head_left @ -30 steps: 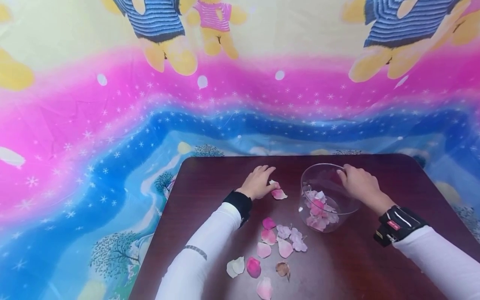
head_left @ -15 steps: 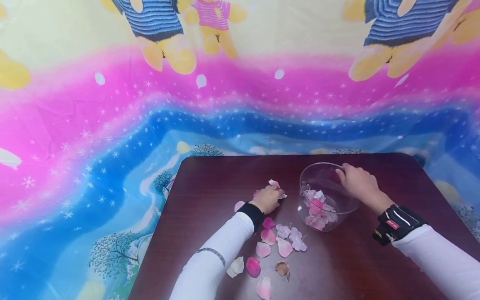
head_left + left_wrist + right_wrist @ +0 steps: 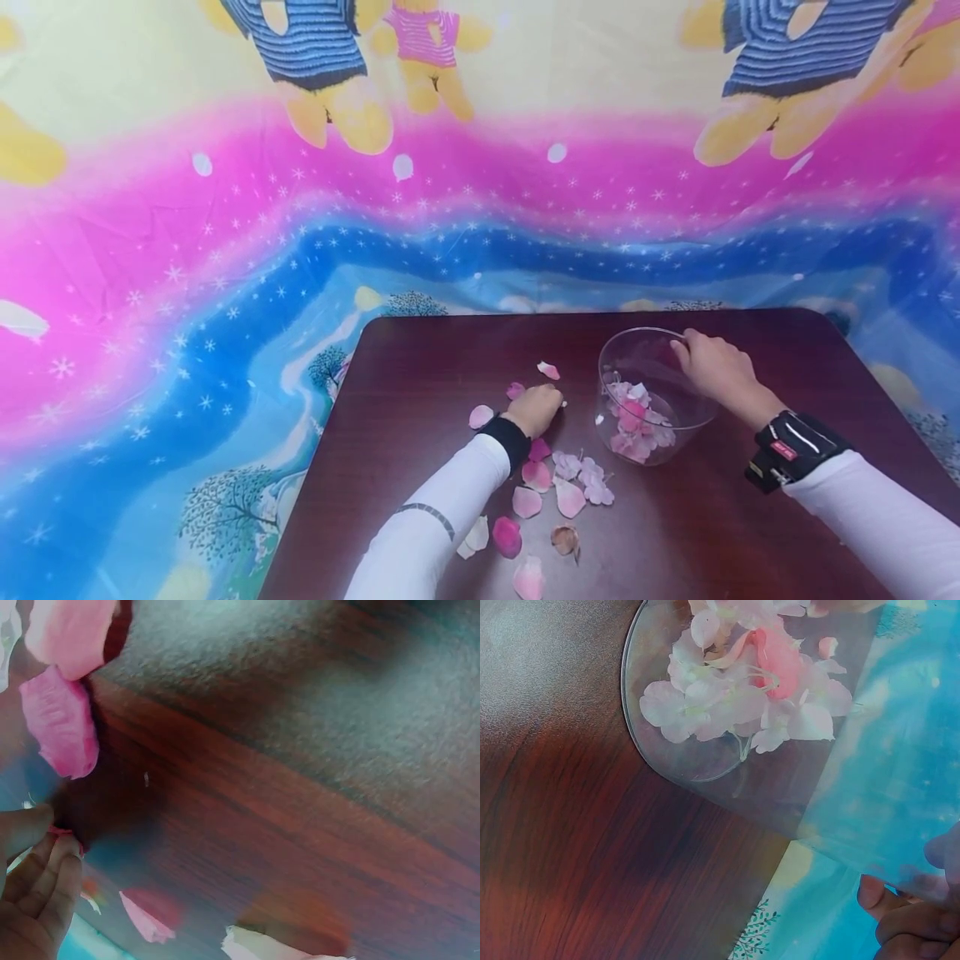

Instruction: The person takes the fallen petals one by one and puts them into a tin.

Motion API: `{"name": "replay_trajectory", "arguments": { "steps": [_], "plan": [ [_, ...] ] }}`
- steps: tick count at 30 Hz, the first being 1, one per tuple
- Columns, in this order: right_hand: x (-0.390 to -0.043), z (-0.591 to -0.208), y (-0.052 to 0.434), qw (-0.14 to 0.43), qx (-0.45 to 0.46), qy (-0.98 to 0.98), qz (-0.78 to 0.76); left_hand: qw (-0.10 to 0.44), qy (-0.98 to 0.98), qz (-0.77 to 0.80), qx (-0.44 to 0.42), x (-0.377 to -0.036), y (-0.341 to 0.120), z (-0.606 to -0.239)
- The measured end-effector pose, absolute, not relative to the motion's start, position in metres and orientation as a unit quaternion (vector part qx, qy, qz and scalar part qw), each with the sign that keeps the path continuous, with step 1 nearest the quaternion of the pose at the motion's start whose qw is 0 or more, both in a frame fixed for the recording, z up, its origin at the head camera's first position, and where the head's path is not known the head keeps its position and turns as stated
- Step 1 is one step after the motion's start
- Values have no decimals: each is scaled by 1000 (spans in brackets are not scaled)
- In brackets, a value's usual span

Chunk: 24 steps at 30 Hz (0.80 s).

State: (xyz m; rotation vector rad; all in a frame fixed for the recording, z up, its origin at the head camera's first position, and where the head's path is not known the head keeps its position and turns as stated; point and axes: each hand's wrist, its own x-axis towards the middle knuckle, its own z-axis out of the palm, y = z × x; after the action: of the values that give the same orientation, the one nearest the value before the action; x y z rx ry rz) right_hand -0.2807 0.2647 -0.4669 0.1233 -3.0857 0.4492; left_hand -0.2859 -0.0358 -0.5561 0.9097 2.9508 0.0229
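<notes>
My left hand (image 3: 535, 408) is low over the table among scattered petals. In the left wrist view its thumb and fingers pinch a petal (image 3: 63, 831), of which only a dark pink edge shows. A pink-and-white petal (image 3: 549, 370) lies just beyond the fingers, and a pale pink petal (image 3: 481, 416) is left of the wrist. My right hand (image 3: 716, 367) grips the rim of a clear round container (image 3: 652, 362), thumb on one side of the wall and fingers on the other. Pink and pale flower petals (image 3: 634, 421) lie at its bottom.
Nearer on the dark wood table (image 3: 720, 533) are more loose petals: a magenta one (image 3: 507, 537), pale lilac blossoms (image 3: 592, 479), a brown dried one (image 3: 565, 539) and a light pink one (image 3: 529, 577). A patterned cloth (image 3: 480, 200) hangs behind the table.
The left hand has come right and nearer from beside the far petals, and its spread fingers have closed into a pinch. The right hand and container have stayed in place.
</notes>
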Motion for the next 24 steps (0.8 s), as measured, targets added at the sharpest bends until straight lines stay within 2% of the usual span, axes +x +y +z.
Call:
{"name": "replay_trajectory", "arguments": {
  "steps": [13, 24],
  "plan": [
    [-279, -467, 263, 15, 40, -988, 150, 44, 952, 46, 301, -285, -50, -553],
    [-280, -467, 265, 12, 40, -988, 149, -24, 949, 97, 299, -297, -55, -526]
  ]
}}
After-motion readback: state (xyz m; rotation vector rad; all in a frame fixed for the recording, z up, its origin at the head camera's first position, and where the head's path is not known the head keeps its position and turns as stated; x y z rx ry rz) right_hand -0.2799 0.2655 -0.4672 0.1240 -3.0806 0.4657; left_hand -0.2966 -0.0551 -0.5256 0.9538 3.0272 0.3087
